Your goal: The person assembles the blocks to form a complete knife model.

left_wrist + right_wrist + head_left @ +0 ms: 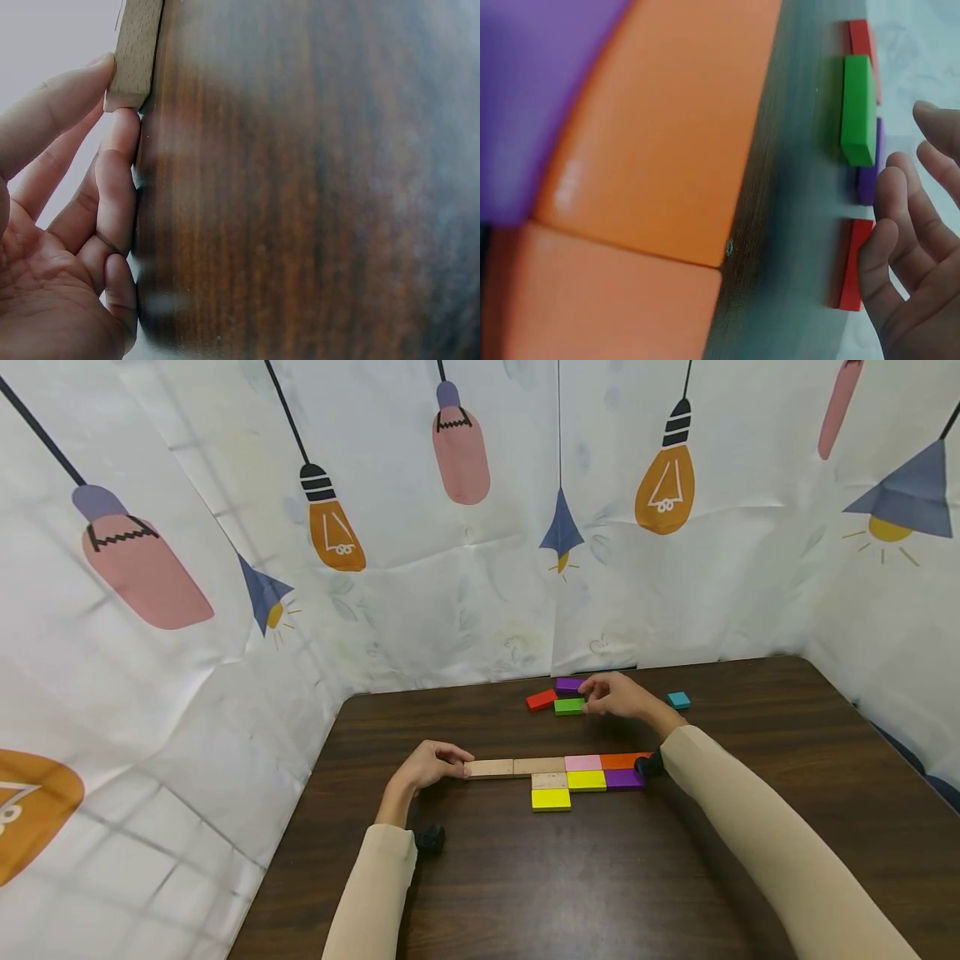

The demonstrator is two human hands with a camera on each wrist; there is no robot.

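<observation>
My left hand [431, 766] is at the left end of a row of flat blocks. It pinches the end of a plain wooden block [135, 56], thumb at the upper edge and fingers by the end face. My right hand [617, 695] hovers near a green block [569, 707], a purple block [568, 685] and a red block [542, 700]. In the right wrist view its fingers are loosely bent, with nothing between them. Another red block [853, 264] shows there beside the fingers; the hand hides it in the head view.
A second wooden block [538, 766], a pink block [582, 763] and an orange block [618, 761] continue the row. Yellow blocks [551, 800], a small wooden one [549, 781] and a purple one [624, 779] lie below. A blue block [678, 700] sits at the back right, before the curtain [487, 593].
</observation>
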